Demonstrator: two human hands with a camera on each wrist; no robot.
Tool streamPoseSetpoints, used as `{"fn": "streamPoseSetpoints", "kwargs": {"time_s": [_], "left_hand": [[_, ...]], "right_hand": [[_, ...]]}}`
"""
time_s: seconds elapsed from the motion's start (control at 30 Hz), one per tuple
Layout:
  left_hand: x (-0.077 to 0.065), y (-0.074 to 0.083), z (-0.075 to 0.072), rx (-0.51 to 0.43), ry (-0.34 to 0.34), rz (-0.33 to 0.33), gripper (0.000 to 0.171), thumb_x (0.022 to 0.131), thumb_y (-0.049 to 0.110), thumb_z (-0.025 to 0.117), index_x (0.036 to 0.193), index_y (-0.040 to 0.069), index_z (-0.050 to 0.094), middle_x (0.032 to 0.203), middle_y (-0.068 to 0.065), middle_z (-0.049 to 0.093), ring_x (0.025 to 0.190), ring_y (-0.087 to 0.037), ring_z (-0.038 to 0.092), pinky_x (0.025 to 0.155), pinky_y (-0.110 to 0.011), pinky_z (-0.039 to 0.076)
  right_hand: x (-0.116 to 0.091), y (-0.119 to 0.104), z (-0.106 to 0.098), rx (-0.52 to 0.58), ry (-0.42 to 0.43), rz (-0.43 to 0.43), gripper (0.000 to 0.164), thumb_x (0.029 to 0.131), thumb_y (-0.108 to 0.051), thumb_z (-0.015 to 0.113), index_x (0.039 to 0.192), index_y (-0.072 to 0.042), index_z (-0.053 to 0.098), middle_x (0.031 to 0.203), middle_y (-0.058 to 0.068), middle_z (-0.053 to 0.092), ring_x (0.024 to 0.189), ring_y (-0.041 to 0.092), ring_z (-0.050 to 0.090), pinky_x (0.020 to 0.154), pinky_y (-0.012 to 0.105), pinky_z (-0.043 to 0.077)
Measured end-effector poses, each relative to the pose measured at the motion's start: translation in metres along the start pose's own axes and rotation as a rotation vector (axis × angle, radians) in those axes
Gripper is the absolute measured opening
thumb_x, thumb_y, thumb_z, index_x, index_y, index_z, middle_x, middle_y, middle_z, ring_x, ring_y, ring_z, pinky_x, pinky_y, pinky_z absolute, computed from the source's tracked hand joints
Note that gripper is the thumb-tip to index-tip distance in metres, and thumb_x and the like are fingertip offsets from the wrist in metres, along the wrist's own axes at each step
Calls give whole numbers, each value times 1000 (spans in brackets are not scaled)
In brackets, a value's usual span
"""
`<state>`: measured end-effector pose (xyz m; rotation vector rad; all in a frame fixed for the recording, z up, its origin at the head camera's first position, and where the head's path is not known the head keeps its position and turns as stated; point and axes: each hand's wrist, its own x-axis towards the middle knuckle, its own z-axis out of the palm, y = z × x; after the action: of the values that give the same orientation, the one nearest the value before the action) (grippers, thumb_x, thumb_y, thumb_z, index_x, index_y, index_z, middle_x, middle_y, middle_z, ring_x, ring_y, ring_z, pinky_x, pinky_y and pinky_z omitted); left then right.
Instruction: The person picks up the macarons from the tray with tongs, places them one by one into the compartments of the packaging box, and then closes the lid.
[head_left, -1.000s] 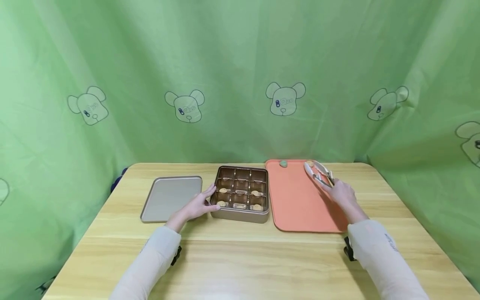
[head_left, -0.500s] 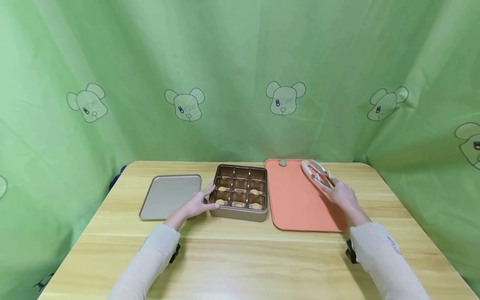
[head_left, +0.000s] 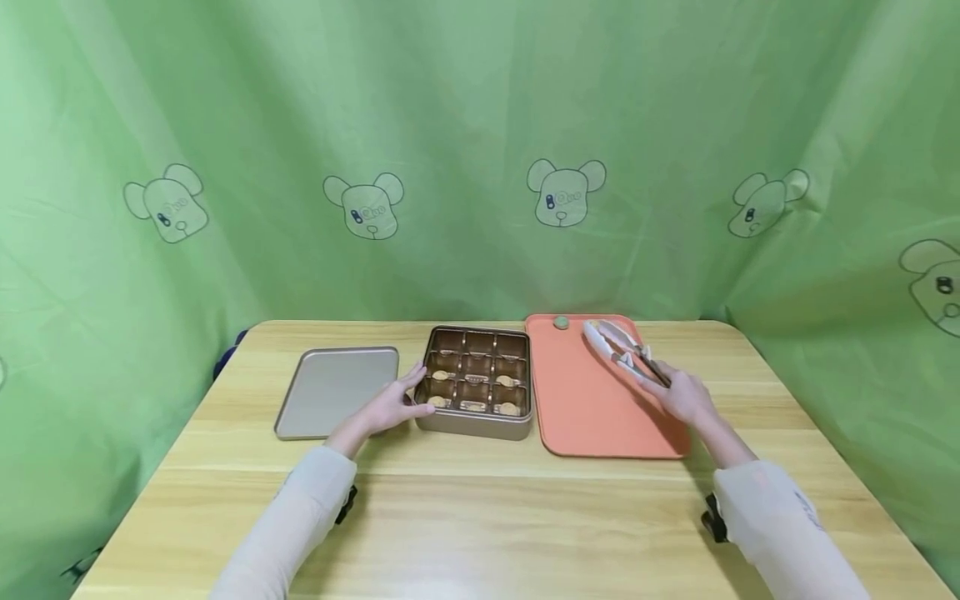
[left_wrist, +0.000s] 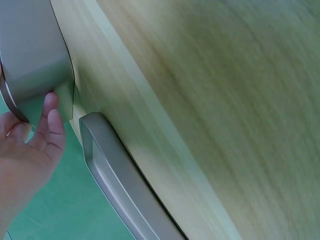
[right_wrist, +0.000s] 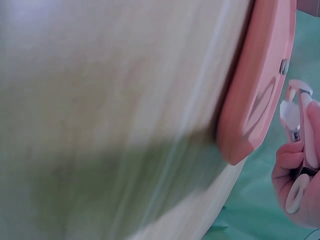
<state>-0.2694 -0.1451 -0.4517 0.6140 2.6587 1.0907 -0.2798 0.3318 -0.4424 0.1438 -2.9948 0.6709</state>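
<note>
Head: tongs (head_left: pixel 626 360) in the right hand (head_left: pixel 686 398) have shifted leftward over the tray (head_left: pixel 600 417), a cookie (head_left: pixel 594 323) between their tips (seemingly caught: pickup looks underway); the left hand (head_left: pixel 386 408) spreads at the tin (head_left: pixel 474 426). Left wrist: fingertips (left_wrist: pixel 51 99) touch the tin. Right wrist: fingers (right_wrist: pixel 290 160) curl round the tongs.

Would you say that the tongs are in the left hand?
No, the head view shows the right hand gripping the tongs.

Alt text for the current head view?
Right hand holds tongs above a coral tray bearing a green cookie; left hand touches a divided square tin containing tan cookies. A matching lid lies left.
</note>
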Motion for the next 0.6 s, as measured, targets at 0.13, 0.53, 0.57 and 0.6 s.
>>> {"fn": "streamPoseSetpoints", "kwargs": {"time_s": [0.13,0.53,0.57,0.6], "left_hand": [[0,0,0,-6,1,-2,81,84,31,63,144,2,17,152,-11,4,137,-37,8,112,-48,7],[1,-3,0,2,0,5,82,84,32,63,144,2,17,152,-9,2,137,-37,8,111,-50,8],[1,-3,0,2,0,6,81,84,32,63,144,2,17,152,-9,2,137,-37,8,111,-50,8],[2,-3,0,2,-1,7,81,84,31,63,144,2,17,152,-9,2,137,-37,8,112,-49,8]], "right_hand": [[-5,1,1,22,11,-30,68,91,-45,48,137,3,34,123,41,41,108,59,40,85,63,39],[-10,4,9,135,48,-170,62,90,-35,56,137,-1,36,115,36,51,94,43,52,77,53,45],[-10,4,10,149,52,-189,61,89,-33,58,137,-1,38,113,35,54,93,41,53,78,53,45],[-10,3,11,159,57,-211,59,89,-30,59,136,0,40,111,34,55,91,39,54,78,52,45]]}}
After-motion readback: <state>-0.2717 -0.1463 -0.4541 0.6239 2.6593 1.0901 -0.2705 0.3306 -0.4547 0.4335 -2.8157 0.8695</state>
